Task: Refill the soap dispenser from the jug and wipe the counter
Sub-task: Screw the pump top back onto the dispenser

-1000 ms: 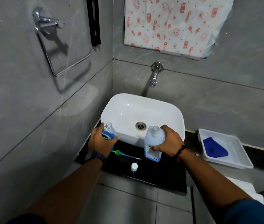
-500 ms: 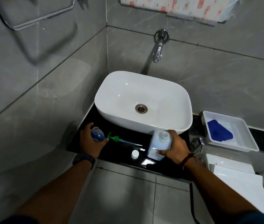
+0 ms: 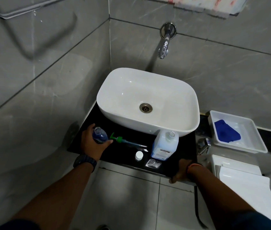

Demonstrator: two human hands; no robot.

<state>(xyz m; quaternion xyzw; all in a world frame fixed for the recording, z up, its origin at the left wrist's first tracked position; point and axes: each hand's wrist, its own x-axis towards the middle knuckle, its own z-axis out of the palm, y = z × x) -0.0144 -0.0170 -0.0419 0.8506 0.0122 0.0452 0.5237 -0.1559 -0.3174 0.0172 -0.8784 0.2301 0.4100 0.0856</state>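
My left hand [image 3: 92,145] grips the small clear soap dispenser bottle [image 3: 99,136] with blue liquid, standing uncapped at the left of the black counter [image 3: 126,133]. Its green pump [image 3: 123,141] lies flat on the counter beside it. The white jug [image 3: 164,146] stands uncapped below the basin's front right, with its white cap [image 3: 139,155] lying to its left. My right hand [image 3: 180,171] rests on the counter's front edge, apart from the jug, holding nothing. A blue cloth [image 3: 226,133] lies in a white tray [image 3: 247,147] at the right.
A white basin [image 3: 177,90] fills the back of the counter under a chrome wall tap [image 3: 164,42]. A small clear wrapper [image 3: 153,163] lies near the counter's front edge. A chrome fitting [image 3: 203,145] and a white toilet tank lid [image 3: 247,188] sit at the right.
My right hand let go of the jug and drew back to the counter's front edge. My left hand stayed on the dispenser bottle. The view tilted further down.
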